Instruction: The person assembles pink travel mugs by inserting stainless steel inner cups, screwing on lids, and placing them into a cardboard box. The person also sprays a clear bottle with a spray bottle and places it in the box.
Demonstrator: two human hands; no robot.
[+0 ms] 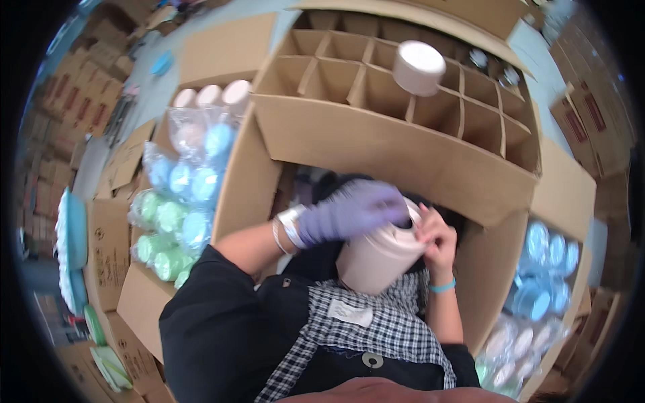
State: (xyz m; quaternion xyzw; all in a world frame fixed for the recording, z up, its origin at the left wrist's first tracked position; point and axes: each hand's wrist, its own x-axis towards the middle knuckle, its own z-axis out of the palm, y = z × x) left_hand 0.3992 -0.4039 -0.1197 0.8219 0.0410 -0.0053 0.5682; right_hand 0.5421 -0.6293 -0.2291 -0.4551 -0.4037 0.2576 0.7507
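Note:
A pale pink plastic jug (377, 260) leans against my checked apron, its dark round opening tilted away from me. My right hand (437, 236), bare, grips the jug by its rim with bent fingers. In a purple glove, my left hand (353, 211) reaches across the opening. Motion smears its fingers, so whether they pinch anything is hidden. Beyond both hands, a pale pink lid-like cylinder (419, 67) rests on the dividers of an open carton (396, 144).
On the left, a box holds bagged blue cups (195, 181) and green cups (164, 245), with pink ones behind. Another box on the right holds blue jugs (531, 299) and bagged pink pieces (517, 342). Carton flaps (228, 47) stick out around me. Stacked cartons (87, 94) line the far left.

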